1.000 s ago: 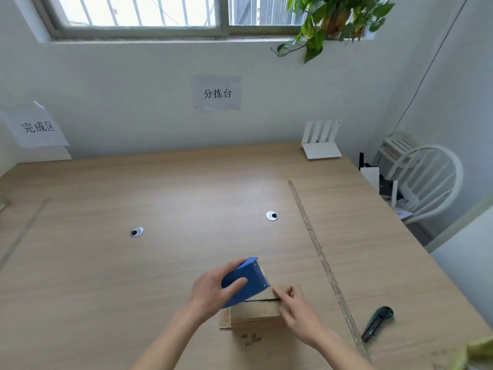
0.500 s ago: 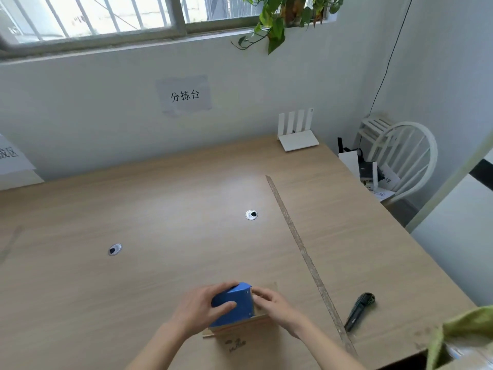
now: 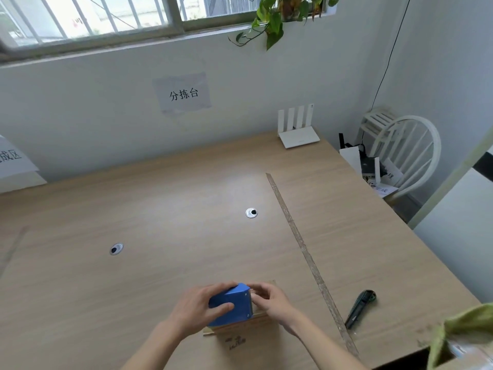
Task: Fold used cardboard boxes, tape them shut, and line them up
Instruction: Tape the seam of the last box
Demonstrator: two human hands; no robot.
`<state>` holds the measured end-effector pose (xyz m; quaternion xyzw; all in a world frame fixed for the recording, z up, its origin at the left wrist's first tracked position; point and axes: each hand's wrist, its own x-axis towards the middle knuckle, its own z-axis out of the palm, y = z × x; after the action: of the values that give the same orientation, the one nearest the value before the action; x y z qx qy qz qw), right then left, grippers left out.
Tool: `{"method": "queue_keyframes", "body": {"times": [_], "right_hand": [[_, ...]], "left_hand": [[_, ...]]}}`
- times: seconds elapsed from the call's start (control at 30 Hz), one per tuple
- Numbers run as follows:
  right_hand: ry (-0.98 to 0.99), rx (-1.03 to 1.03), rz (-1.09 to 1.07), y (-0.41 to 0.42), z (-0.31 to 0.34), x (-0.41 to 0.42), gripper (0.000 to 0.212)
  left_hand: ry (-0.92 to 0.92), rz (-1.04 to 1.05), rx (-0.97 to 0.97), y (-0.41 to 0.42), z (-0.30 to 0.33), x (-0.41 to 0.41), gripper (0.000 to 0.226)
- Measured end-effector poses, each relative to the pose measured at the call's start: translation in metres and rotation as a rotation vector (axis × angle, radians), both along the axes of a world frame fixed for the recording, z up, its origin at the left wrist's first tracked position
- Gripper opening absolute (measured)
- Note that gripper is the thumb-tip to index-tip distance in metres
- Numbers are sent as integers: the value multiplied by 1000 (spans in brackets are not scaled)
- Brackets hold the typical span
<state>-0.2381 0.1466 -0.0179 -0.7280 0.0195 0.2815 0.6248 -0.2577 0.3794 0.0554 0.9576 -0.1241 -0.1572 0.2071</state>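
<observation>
Sunlit wall and window back a wooden desk (image 3: 165, 209) crossed by a tape strip (image 3: 298, 236), a knife (image 3: 360, 308) beside it. At the near edge, the left hand (image 3: 197, 308) grips a blue box (image 3: 232, 303); the right hand (image 3: 269, 300) pinches it, over cardboard (image 3: 240, 332).

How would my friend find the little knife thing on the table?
Start at the long tape strip running down the wooden table. Just right of its near end lies the utility knife, dark with a green end, alone on that side, apart from both hands.
</observation>
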Motion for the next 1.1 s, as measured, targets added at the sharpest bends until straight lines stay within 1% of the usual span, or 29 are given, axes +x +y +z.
{"method": "queue_keyframes", "body": {"times": [0.17,0.3,0.4,0.5,0.6,0.83,1.1], "right_hand": [[-12,-67,-119,7,-1,2,8],[-24,-149,-140,3,-13,0,9],[-17,-100,-202,-3,-19,-1,7],[41,-27,-339,-15,-19,-1,8],[100,54,-470,-42,-20,1,9],[211,-31,-400,-60,-32,6,7],[234,-91,-382,-56,-33,9,6]], "left_hand": [[-18,-15,25,-3,0,1,51],[-80,-19,94,-6,-5,3,55],[-92,2,116,-9,-13,6,59],[-102,4,146,-12,-13,7,59],[-97,-40,197,-13,-12,9,57],[-89,-59,209,-24,-7,14,52],[-104,-35,209,-21,-12,15,54]]}}
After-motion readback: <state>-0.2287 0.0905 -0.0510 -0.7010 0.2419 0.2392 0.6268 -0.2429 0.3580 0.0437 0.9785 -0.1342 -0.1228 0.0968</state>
